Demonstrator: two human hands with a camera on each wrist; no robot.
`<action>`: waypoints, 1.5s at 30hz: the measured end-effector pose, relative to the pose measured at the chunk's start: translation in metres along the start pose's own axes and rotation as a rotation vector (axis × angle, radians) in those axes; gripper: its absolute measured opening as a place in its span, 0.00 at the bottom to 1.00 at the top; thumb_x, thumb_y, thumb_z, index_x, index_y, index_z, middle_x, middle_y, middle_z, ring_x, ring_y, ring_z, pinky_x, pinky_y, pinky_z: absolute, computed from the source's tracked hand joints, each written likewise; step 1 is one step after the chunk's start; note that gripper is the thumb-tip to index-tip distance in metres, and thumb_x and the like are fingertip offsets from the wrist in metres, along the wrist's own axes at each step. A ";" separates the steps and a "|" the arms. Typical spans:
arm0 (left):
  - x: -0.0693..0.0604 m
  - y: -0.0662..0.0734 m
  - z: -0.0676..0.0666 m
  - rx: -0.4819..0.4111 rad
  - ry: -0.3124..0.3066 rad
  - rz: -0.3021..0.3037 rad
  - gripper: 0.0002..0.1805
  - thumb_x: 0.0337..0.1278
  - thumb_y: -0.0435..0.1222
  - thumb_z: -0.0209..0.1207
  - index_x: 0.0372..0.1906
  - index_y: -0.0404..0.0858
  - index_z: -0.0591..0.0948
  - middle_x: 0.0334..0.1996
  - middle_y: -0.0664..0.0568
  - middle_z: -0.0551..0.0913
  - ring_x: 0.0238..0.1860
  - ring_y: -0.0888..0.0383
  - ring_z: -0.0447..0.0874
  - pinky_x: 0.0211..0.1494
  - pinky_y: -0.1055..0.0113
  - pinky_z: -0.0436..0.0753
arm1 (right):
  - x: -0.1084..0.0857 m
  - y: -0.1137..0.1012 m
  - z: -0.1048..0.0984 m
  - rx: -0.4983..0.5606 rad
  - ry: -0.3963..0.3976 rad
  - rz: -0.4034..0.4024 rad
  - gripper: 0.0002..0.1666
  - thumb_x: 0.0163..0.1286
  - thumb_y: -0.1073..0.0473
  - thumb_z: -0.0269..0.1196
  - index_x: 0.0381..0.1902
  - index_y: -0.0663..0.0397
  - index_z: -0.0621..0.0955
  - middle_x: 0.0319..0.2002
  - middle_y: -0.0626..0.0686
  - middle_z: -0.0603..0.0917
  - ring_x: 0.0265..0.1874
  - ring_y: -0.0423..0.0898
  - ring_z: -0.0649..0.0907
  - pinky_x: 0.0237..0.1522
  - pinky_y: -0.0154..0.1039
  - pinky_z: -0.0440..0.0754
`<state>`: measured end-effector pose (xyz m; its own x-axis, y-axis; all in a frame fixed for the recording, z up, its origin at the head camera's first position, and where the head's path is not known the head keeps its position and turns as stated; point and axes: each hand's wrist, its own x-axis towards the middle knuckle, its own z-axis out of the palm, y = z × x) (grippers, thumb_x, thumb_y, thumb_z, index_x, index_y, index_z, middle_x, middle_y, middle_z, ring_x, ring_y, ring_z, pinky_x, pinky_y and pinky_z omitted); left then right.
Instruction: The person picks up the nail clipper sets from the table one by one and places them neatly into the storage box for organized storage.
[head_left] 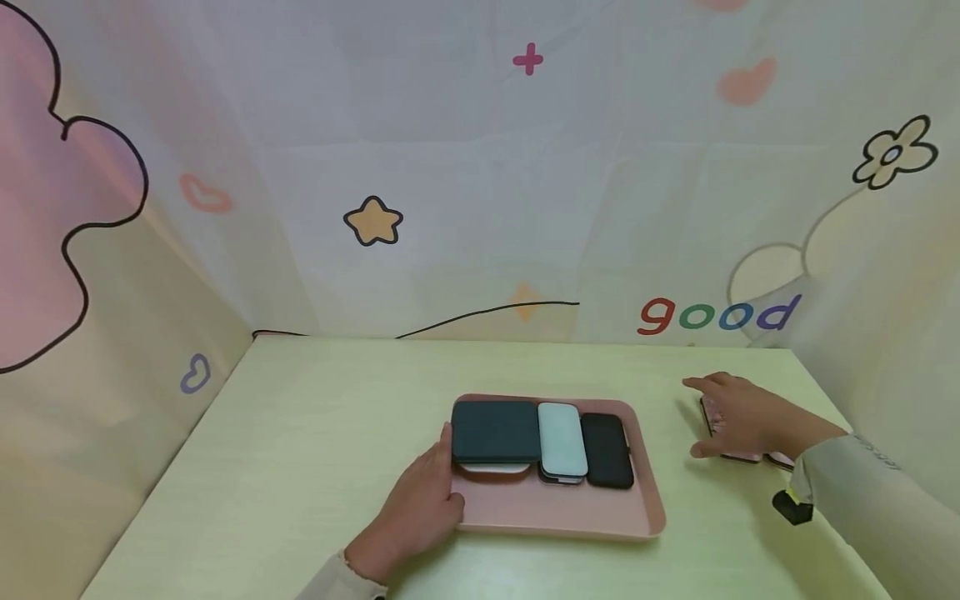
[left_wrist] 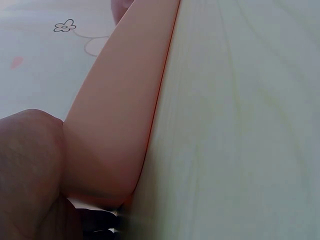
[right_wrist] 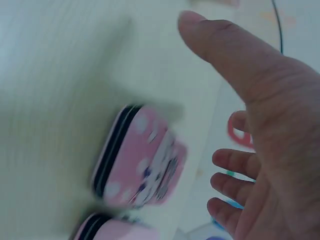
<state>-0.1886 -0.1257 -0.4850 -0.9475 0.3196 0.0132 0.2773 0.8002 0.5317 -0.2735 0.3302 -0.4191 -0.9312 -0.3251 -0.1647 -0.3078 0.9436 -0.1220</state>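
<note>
My left hand [head_left: 420, 504] holds the left side of a pink tray [head_left: 558, 521], thumb at the rim and fingers along the outside; its wall [left_wrist: 117, 100] fills much of the left wrist view. My right hand [head_left: 742, 417] hovers, fingers spread, over a small pink polka-dot case [right_wrist: 142, 155] with a dark side band. A second pink case [right_wrist: 117, 230] lies beside it. In the tray are a dark teal flat case [head_left: 495, 429] on top of white and reddish-brown items, a pale blue case [head_left: 562, 437] over a darker item, and a black case [head_left: 607, 450].
Both the tray and the pink cases lie on a pale wood-grain table [head_left: 300, 450]. A printed curtain [head_left: 465, 167] hangs behind and at both sides of it. A black object [head_left: 792, 507] is at the right wrist.
</note>
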 end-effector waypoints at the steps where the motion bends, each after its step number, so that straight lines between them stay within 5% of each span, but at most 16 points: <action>1: 0.000 0.000 0.000 -0.001 0.000 0.001 0.46 0.62 0.36 0.50 0.79 0.29 0.42 0.78 0.39 0.56 0.77 0.42 0.58 0.75 0.45 0.63 | -0.002 0.005 0.002 0.000 -0.021 0.022 0.68 0.43 0.26 0.74 0.74 0.56 0.65 0.68 0.72 0.67 0.65 0.74 0.67 0.59 0.75 0.68; 7: 0.001 0.000 -0.001 -0.007 -0.003 -0.001 0.46 0.62 0.36 0.50 0.79 0.29 0.42 0.78 0.39 0.56 0.77 0.43 0.58 0.75 0.45 0.63 | -0.008 0.034 0.013 0.037 -0.112 0.093 0.74 0.38 0.24 0.75 0.76 0.55 0.62 0.69 0.76 0.62 0.64 0.79 0.65 0.55 0.80 0.65; 13: 0.001 0.001 -0.001 -0.014 -0.001 0.004 0.46 0.61 0.36 0.50 0.79 0.29 0.42 0.77 0.38 0.57 0.77 0.42 0.58 0.75 0.44 0.63 | -0.009 0.048 0.021 0.075 -0.109 0.093 0.72 0.40 0.26 0.76 0.75 0.56 0.61 0.71 0.75 0.60 0.66 0.78 0.64 0.56 0.79 0.64; 23: -0.002 -0.001 0.000 -0.009 0.003 0.000 0.46 0.61 0.36 0.50 0.79 0.29 0.43 0.77 0.37 0.58 0.76 0.41 0.59 0.75 0.44 0.63 | -0.005 0.044 0.024 0.154 -0.107 0.135 0.74 0.37 0.27 0.77 0.74 0.58 0.61 0.70 0.74 0.61 0.65 0.76 0.65 0.60 0.77 0.64; 45: 0.000 0.003 -0.003 -0.002 -0.013 -0.009 0.45 0.62 0.36 0.50 0.79 0.28 0.43 0.77 0.38 0.58 0.76 0.42 0.59 0.75 0.45 0.63 | -0.002 0.037 0.017 0.154 -0.131 0.176 0.75 0.33 0.27 0.78 0.73 0.61 0.62 0.68 0.75 0.60 0.65 0.77 0.64 0.60 0.78 0.61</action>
<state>-0.1883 -0.1246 -0.4810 -0.9478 0.3188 -0.0027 0.2683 0.8021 0.5335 -0.2796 0.3650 -0.4402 -0.9315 -0.1721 -0.3205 -0.1013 0.9689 -0.2259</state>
